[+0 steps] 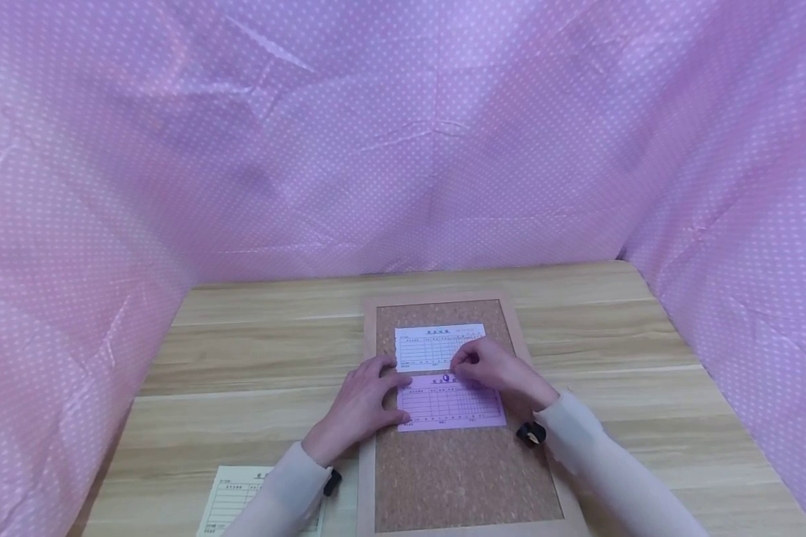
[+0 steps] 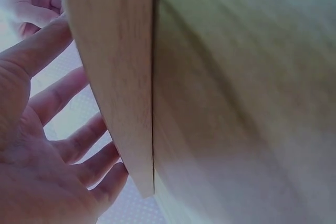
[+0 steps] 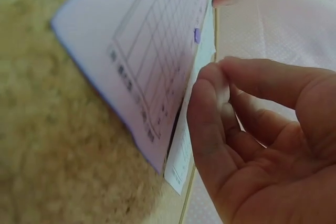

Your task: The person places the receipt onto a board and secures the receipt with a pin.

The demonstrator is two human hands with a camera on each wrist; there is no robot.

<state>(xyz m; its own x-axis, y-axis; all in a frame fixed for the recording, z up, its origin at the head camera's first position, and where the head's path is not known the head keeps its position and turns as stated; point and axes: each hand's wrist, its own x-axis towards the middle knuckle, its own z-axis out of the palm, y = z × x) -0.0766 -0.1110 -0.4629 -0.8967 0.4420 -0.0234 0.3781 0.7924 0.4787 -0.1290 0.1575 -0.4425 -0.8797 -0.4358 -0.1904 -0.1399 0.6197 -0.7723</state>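
Note:
A cork board (image 1: 463,477) with a wooden frame lies on the table. On it, a white printed slip (image 1: 419,349) sits above a pink-purple printed slip (image 1: 450,406). A purple pushpin (image 1: 446,378) stands at the top edge of the purple slip, also seen in the right wrist view. My left hand (image 1: 363,395) spreads its fingers over the left frame, thumb and index at the purple slip's left edge. My right hand (image 3: 262,129) has thumb and index tips together, beside the pushpin and over the white slip; nothing shows between them.
A pale yellow printed slip (image 1: 231,496) lies on the wooden table (image 1: 242,358) left of the board, partly hidden under the left sleeve. Pink polka-dot cloth (image 1: 403,149) hangs behind the table and along both sides.

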